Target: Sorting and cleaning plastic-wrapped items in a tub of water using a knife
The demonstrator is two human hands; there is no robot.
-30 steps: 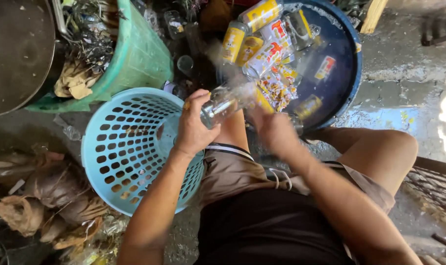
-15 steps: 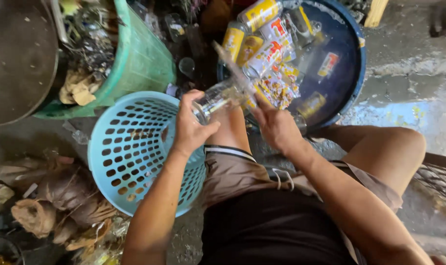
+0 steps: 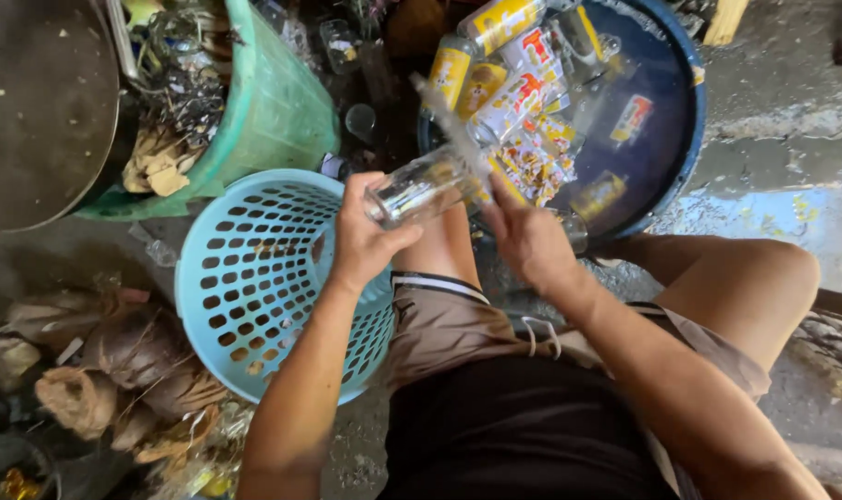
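Clear glass bottle (image 3: 421, 185) gripped by both hands: left (image 3: 363, 239), right (image 3: 527, 243).

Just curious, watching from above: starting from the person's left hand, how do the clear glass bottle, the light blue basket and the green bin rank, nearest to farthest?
1. Clear glass bottle: held in the left hand.
2. Light blue basket: beside the wrist.
3. Green bin: beyond the basket, farthest.
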